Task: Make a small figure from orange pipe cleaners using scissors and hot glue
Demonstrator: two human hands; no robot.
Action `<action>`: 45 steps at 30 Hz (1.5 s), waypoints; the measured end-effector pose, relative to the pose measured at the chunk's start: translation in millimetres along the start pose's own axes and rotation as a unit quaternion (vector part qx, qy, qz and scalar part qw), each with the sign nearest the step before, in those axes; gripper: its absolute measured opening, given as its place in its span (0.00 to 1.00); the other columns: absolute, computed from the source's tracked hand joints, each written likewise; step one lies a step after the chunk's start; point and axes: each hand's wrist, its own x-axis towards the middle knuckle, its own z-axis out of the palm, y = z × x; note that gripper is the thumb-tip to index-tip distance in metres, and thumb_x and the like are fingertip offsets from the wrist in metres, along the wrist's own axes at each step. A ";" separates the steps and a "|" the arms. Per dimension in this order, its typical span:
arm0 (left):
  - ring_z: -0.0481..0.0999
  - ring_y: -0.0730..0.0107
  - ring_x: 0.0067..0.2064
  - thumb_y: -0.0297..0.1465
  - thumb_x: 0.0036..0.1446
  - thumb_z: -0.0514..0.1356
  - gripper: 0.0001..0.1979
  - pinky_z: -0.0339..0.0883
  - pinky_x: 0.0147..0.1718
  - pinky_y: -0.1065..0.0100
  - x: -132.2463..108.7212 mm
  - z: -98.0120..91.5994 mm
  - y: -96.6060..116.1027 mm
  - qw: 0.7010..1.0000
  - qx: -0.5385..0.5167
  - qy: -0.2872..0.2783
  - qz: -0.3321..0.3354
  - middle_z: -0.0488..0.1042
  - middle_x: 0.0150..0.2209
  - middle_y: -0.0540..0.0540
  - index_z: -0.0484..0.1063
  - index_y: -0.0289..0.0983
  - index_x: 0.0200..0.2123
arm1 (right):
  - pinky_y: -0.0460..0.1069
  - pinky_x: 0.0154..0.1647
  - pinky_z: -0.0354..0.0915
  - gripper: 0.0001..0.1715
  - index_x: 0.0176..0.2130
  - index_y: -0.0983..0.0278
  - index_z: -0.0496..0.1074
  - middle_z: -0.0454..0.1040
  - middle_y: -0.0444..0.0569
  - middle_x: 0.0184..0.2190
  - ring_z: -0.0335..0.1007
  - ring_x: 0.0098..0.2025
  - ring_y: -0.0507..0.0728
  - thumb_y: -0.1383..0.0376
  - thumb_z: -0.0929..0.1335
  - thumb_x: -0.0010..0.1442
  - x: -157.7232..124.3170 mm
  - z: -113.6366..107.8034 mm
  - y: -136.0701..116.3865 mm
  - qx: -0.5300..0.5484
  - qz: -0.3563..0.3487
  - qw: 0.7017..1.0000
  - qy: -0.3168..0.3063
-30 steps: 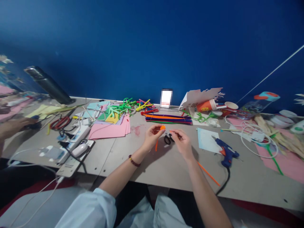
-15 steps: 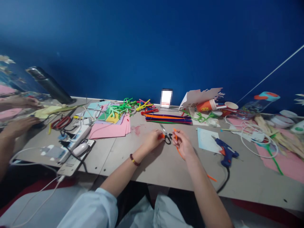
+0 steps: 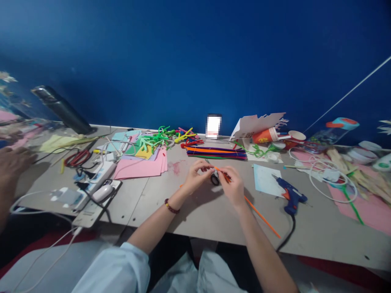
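Note:
My left hand [image 3: 197, 177] and my right hand [image 3: 233, 187] meet over the middle of the grey table [image 3: 159, 207], fingers pinched together. Both hold an orange pipe cleaner [image 3: 259, 215] whose long end runs down to the right past my right wrist. Black-handled scissors [image 3: 215, 178] lie on the table between the hands, mostly hidden by the fingers. A red bead bracelet [image 3: 171, 207] sits on my left wrist.
A bundle of coloured pipe cleaners [image 3: 216, 152] lies behind the hands. A blue glue gun [image 3: 290, 195] rests to the right beside pale paper [image 3: 267, 181]. Pink paper sheets [image 3: 142, 167], a power strip [image 3: 97, 179] and cables lie left. Another person's hand [image 3: 12, 162] is at far left.
My hands separated half a second ago, then came back together over the scissors. The orange pipe cleaner now trails to the lower right. The other person's hands shifted at the left.

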 end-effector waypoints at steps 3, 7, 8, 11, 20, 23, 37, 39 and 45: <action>0.67 0.71 0.32 0.35 0.52 0.64 0.06 0.64 0.31 0.68 -0.9 1.4 -5.4 0.999 -0.026 0.000 -0.019 0.71 0.32 0.46 0.76 0.39 0.31 | 0.49 0.36 0.67 0.09 0.36 0.61 0.74 0.71 0.49 0.34 0.69 0.35 0.54 0.64 0.64 0.61 -2.1 1.9 0.5 -0.041 -0.035 0.998 -0.008; 0.68 0.71 0.32 0.35 0.52 0.63 0.06 0.63 0.31 0.68 -1.7 2.2 -9.7 0.999 -0.036 -0.004 -0.025 0.70 0.31 0.46 0.77 0.39 0.31 | 0.49 0.36 0.67 0.09 0.37 0.61 0.74 0.71 0.49 0.33 0.69 0.34 0.54 0.65 0.63 0.61 -4.4 4.2 2.0 -0.075 -0.064 0.995 0.005; 0.68 0.71 0.32 0.35 0.53 0.63 0.06 0.64 0.31 0.68 -1.8 2.3 -10.0 0.999 -0.035 -0.007 -0.026 0.70 0.30 0.46 0.77 0.39 0.31 | 0.49 0.37 0.67 0.09 0.36 0.61 0.74 0.72 0.49 0.33 0.70 0.35 0.54 0.66 0.64 0.61 -4.9 4.5 1.9 -0.081 -0.068 0.994 0.009; 0.69 0.70 0.33 0.34 0.53 0.62 0.06 0.64 0.32 0.68 -2.1 2.7 -9.3 0.999 -0.034 -0.008 -0.027 0.70 0.30 0.46 0.77 0.39 0.30 | 0.49 0.38 0.68 0.09 0.36 0.61 0.74 0.72 0.50 0.33 0.70 0.36 0.55 0.65 0.64 0.61 -5.8 5.4 1.0 -0.096 -0.072 0.993 0.015; 0.68 0.73 0.31 0.32 0.54 0.61 0.06 0.63 0.30 0.69 -1.8 3.2 -8.5 1.000 -0.019 -0.007 -0.019 0.70 0.29 0.47 0.75 0.37 0.29 | 0.49 0.36 0.68 0.08 0.33 0.61 0.73 0.72 0.49 0.31 0.70 0.33 0.54 0.65 0.64 0.60 -4.9 7.0 -4.8 -0.088 -0.062 0.994 0.016; 0.66 0.74 0.30 0.31 0.54 0.60 0.04 0.62 0.29 0.70 -2.3 3.5 -9.7 1.000 -0.002 -0.007 -0.001 0.69 0.29 0.48 0.74 0.37 0.29 | 0.48 0.34 0.67 0.08 0.31 0.61 0.72 0.72 0.49 0.30 0.70 0.32 0.54 0.64 0.65 0.60 -4.5 6.4 -5.8 -0.059 -0.036 0.998 0.003; 0.64 0.74 0.29 0.26 0.52 0.58 0.02 0.60 0.28 0.71 -6.4 7.5 -6.8 0.993 0.091 -0.008 0.069 0.66 0.29 0.49 0.70 0.37 0.29 | 0.47 0.28 0.61 0.12 0.24 0.63 0.70 0.68 0.44 0.24 0.64 0.27 0.53 0.60 0.67 0.55 -2.4 4.1 -6.9 0.081 0.117 0.988 -0.053; 0.64 0.74 0.29 0.26 0.51 0.58 0.02 0.59 0.27 0.71 -5.6 6.4 -7.0 0.993 0.095 -0.004 0.064 0.66 0.28 0.49 0.70 0.37 0.28 | 0.47 0.28 0.61 0.12 0.23 0.63 0.69 0.67 0.44 0.23 0.63 0.27 0.52 0.60 0.67 0.55 -2.8 4.1 -6.9 0.096 0.125 0.986 -0.057; 0.64 0.75 0.27 0.28 0.51 0.57 0.04 0.57 0.25 0.72 10.8 -13.5 -15.4 0.985 0.093 0.140 -0.029 0.66 0.27 0.50 0.68 0.37 0.25 | 0.45 0.22 0.56 0.12 0.24 0.63 0.69 0.64 0.41 0.20 0.57 0.22 0.49 0.58 0.68 0.53 -7.8 6.3 -5.1 0.215 0.209 0.948 -0.104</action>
